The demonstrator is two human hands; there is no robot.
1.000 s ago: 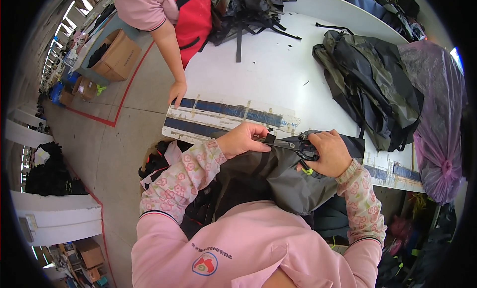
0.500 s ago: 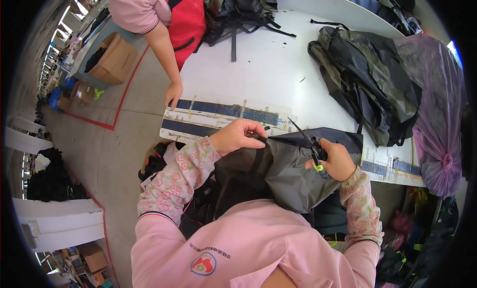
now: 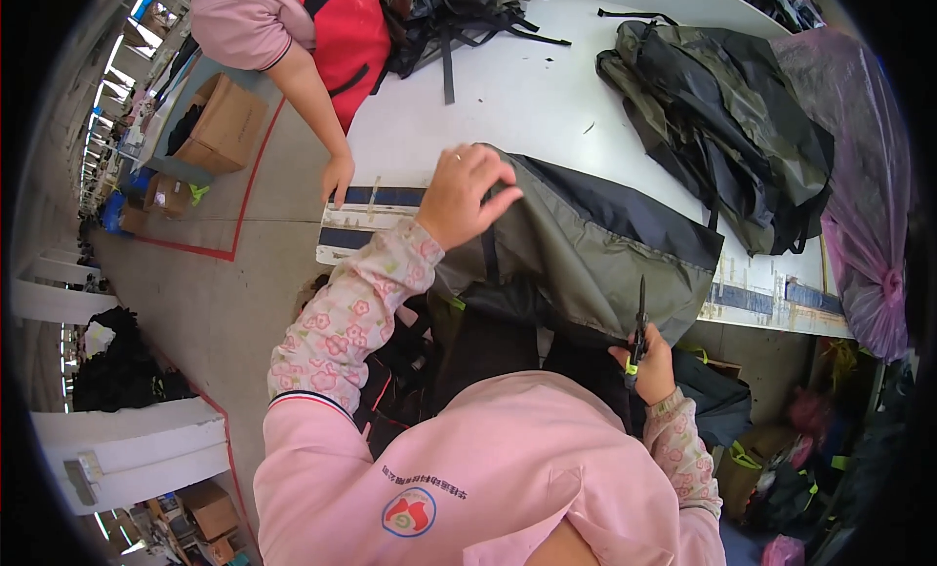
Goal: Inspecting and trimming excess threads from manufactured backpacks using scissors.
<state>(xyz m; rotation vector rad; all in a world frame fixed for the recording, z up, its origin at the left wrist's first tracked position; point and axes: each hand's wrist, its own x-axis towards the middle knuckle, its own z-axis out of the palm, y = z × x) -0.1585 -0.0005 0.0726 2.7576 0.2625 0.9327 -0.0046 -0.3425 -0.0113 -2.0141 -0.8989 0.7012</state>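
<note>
A dark olive and black fabric bag piece [image 3: 595, 229] is spread over the near table edge and hangs down toward my lap. My left hand [image 3: 464, 190] is curled at its raised upper left corner, fingers closed on the cloth edge. Close to my body, at the lower right of the fabric, my right hand [image 3: 656, 369] grips black-handled scissors [image 3: 640, 327]. Their blades point away from me, and a yellow-green piece shows at the handle.
On the white table [image 3: 527, 98] lie an olive and black bag [image 3: 722, 137] at right and dark bags [image 3: 454, 20] at the back. A pink plastic sack [image 3: 869, 195] hangs at far right. A co-worker's hand [image 3: 338, 179] rests at the left table corner beside a red bag [image 3: 351, 49].
My left hand has moved up and away from me, raising the fabric's upper left corner and spreading it over the table edge. The right hand with the scissors has come down toward my body.
</note>
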